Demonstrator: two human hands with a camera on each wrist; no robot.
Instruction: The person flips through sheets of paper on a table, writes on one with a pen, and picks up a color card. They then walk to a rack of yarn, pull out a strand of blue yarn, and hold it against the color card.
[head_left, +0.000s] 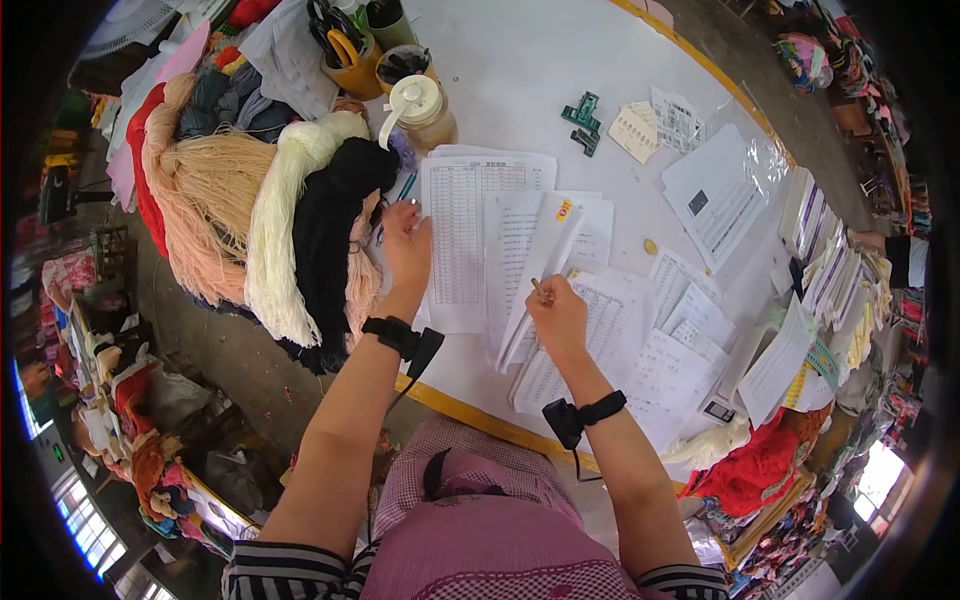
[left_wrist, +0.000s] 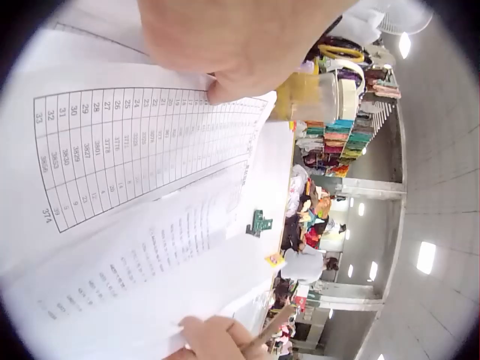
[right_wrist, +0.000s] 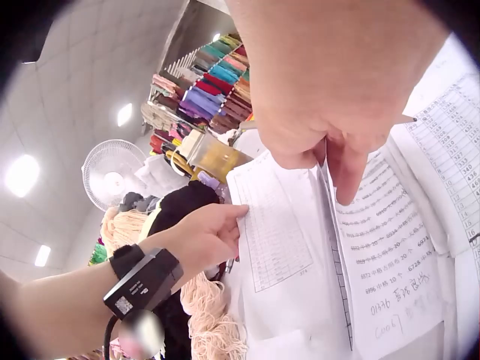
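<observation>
My left hand [head_left: 407, 245] rests at the left edge of a printed table sheet [head_left: 457, 235]; in the left wrist view a fingertip of this hand [left_wrist: 240, 37] touches the paper [left_wrist: 112, 124]. My right hand [head_left: 558, 318] grips a pen [head_left: 541, 291] above a stack of papers, beside a turned-up page [head_left: 545, 250] with a yellow-red mark. The right wrist view has the right hand [right_wrist: 337, 90] over a page of handwritten lines [right_wrist: 386, 262], several struck through, one finger extended down to it. The pen's tip [right_wrist: 409, 119] pokes out past this hand.
Yarn hanks [head_left: 285, 225] lie left of the papers. Behind them stand a lidded jar [head_left: 425, 110] and pen holders [head_left: 355, 75]. A green object [head_left: 582, 124] and loose sheets [head_left: 715, 195] lie towards the back right. Paper bundles [head_left: 830, 260] and red yarn [head_left: 750, 470] are at right.
</observation>
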